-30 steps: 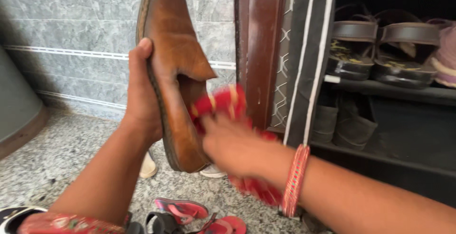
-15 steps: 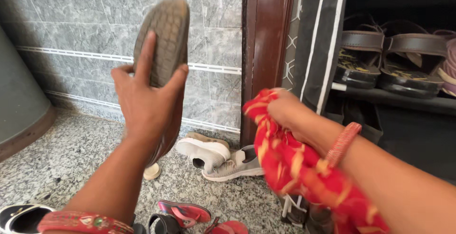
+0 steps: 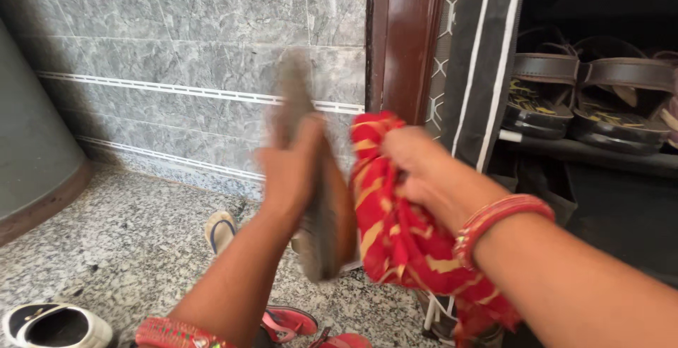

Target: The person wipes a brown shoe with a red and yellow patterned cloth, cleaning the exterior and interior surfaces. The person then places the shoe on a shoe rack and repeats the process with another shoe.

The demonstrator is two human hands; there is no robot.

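Above the speckled stone floor [image 3: 127, 228], the left hand [image 3: 291, 171] is closed around a brown shoe [image 3: 318, 199], holding it upright with the toe pointing up; the shoe is blurred, so its details are hard to make out. Just to its right, the right hand [image 3: 417, 168] is clenched on a bunched red cloth with yellow stripes [image 3: 395, 228], which hangs down and touches the side of the shoe. Both wrists wear red bangles [image 3: 494, 217].

Behind the hands stands a grey tiled wall [image 3: 176, 72] and a dark wooden door frame [image 3: 406, 37]. To the right is an open shoe rack [image 3: 487, 72], with a pair of brown sandals [image 3: 586, 101] on its shelf. On the floor lie a white and black shoe [image 3: 53, 325] at the lower left, a flip-flop [image 3: 220, 229] near the wall, and pink sandals [image 3: 296, 323] below the arms.
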